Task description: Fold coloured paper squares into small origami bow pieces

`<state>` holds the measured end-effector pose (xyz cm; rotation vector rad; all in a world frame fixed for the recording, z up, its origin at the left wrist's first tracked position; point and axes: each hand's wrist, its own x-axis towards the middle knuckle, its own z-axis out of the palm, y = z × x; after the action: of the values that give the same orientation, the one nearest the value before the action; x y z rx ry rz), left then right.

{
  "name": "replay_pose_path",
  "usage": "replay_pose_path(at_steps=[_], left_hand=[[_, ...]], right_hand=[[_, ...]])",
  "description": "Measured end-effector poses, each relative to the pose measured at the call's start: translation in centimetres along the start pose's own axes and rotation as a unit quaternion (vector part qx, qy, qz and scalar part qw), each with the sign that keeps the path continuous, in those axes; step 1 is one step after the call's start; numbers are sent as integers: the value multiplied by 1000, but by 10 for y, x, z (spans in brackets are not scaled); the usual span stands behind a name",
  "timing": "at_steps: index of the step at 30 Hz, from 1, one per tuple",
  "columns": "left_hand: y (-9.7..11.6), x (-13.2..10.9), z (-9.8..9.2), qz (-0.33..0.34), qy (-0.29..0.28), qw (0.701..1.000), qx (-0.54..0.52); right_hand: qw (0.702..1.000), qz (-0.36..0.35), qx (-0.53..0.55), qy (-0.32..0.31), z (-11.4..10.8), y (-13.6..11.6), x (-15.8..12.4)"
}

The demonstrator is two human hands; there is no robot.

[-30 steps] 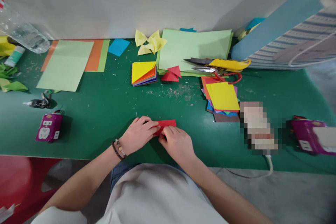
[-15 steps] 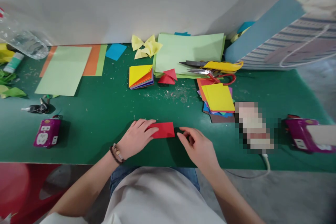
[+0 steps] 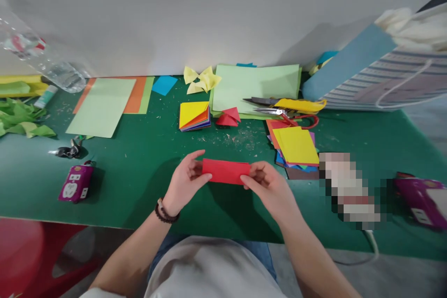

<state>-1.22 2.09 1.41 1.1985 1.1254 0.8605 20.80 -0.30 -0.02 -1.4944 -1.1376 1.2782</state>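
Since the earlier frame, the red paper strip (image 3: pixel 226 171) had risen from the green tabletop (image 3: pixel 122 167), and the right hand (image 3: pixel 274 191), previously clear of it, had moved onto its right end. From left to right, the layout was as follows. At the far left, a clear bottle (image 3: pixel 71 79) was positioned beside a small tube (image 3: pixel 46 97). Keys (image 3: pixel 72 150) lay just behind a purple socket unit (image 3: pixel 74 185), and a pale green sheet (image 3: pixel 101 108) overlapped an orange sheet (image 3: pixel 137 95). The left hand (image 3: pixel 183 182) grasped the left end of the strip, thumb on the facing side, index finger extended free (the remaining fingers were partly hidden). Located between both hands, the strip was held above the tabletop, long side crosswise. Behind it lay a yellow-topped stack (image 3: pixel 193 114) and a red folded piece (image 3: pixel 228 117). The right hand pinched the strip's right end, thumb in front. Farther right, red-handled scissors (image 3: pixel 284 113) lay near a yellow-topped pile (image 3: pixel 297 146); a striped bag (image 3: pixel 377 70) stood at the rear.
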Motion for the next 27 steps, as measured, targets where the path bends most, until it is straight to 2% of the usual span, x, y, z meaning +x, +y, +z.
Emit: replay_pose_path(at_steps=[4, 7, 12, 16, 20, 22, 23, 25, 27], left_hand=[[28, 22, 4, -2, 33, 997, -69], [38, 38, 3, -3, 46, 992, -122], [28, 50, -4, -44, 86, 975, -199], [22, 50, -6, -68, 93, 975, -191], [18, 51, -5, -81, 97, 974, -186], [17, 51, -2, -75, 100, 974, -189], [17, 50, 0, -71, 95, 973, -196], [17, 48, 5, -66, 61, 970, -226], [18, 44, 10, -70, 9, 962, -264]], right_hand=[[999, -32, 19, 9, -1, -29, 27], [998, -61, 16, 22, 6, -43, 51], [997, -62, 35, 11, 17, -34, 72], [998, -48, 26, 7, 17, -24, 72], [998, -59, -1, 18, 15, -23, 67], [991, -105, -49, 72, 17, -23, 63], [979, -149, -86, 109, 19, -23, 61], [933, -275, -172, 158, 23, -20, 55], [869, -409, -239, 140, 27, -18, 50]])
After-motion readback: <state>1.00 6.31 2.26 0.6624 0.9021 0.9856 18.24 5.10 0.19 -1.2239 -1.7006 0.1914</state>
